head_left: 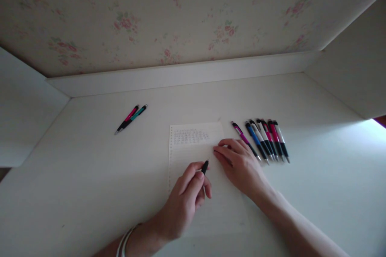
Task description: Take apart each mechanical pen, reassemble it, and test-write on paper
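Observation:
My left hand [188,190] is closed around a pen [205,167] with a black grip. The pen's tip points up and away, over the middle of a lined sheet of paper [193,154]. Several rows of small handwriting fill the sheet's upper part, and punched holes run down its left edge. My right hand [239,162] rests at the sheet's right side, its fingers stretched forward onto the paper and slightly apart. Just beyond that hand lies a purple pen [241,133], beside a blue pen [255,139].
To the right, white pens [280,133] and pink pens [274,133] lie side by side in a row. A pink pen [131,115] and a green pen [137,114] lie together at the left. White panels and a flowered wall [193,28] bound the white desk [90,160].

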A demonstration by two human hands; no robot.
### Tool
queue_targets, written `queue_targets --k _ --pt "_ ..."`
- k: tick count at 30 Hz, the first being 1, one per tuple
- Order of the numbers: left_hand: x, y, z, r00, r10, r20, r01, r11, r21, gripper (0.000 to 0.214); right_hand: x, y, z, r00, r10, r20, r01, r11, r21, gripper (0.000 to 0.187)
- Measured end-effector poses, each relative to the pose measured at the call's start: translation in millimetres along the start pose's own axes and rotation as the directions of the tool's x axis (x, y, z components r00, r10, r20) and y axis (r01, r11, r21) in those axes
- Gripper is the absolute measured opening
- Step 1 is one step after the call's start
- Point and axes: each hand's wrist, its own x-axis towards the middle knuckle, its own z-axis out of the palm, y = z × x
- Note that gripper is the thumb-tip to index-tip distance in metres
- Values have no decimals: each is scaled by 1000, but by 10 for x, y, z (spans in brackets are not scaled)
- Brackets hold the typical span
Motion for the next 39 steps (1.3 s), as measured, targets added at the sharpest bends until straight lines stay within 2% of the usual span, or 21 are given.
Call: queue_targets --k 2,4,7,9,13,17,19,23,25,28,31,39 --pt "9 -13 2 1000 13 0 -13 999 -36 37 3 -30 -9 1000 -5 -17 6 995 98 20" --pt "16 -22 5 1000 18 0 -18 998 -55 39 13 -77 -30 1000 24 -6 -22 959 283 19" --pt "17 -15 11 1000 6 -9 -6 1000 -16 42 33 -149 -78 991 103 85 -133 808 573 14" --pt "16 -3 12 1000 -8 -18 9 1000 27 41 41 -173 -109 982 142 122 -187 687 702 11" --pt "21 9 2 1000 -8 -4 9 996 86 46 25 -168 -129 965 195 176 -251 492 833 10" --pt "31 1 -8 999 -19 40 14 993 121 47 -10 -158 -96 928 256 272 -341 287 895 20" --pt "32 -5 -9 999 -18 35 14 993 119 46 -18 -154 -79 917 272 291 -353 217 910 21" --pt "24 -6 -5 999 -21 24 18 993 114 44 -17 -135 -78 912 314 264 -331 182 926 17" --pt "22 -1 -2 1000 -18 24 15 992 124 44 -17 -131 -89 917 290 273 -334 187 924 19" --pt "23 7 -1 1000 -9 24 6 991 133 44 -25 -143 -108 931 212 298 -347 251 904 22" --pt "26 8 -2 1000 -6 25 2 990 141 43 -33 -162 -120 939 184 290 -335 306 891 24" --pt "28 12 2 1000 -11 22 6 979 201 40 -30 -176 -125 923 226 311 -362 242 900 27"
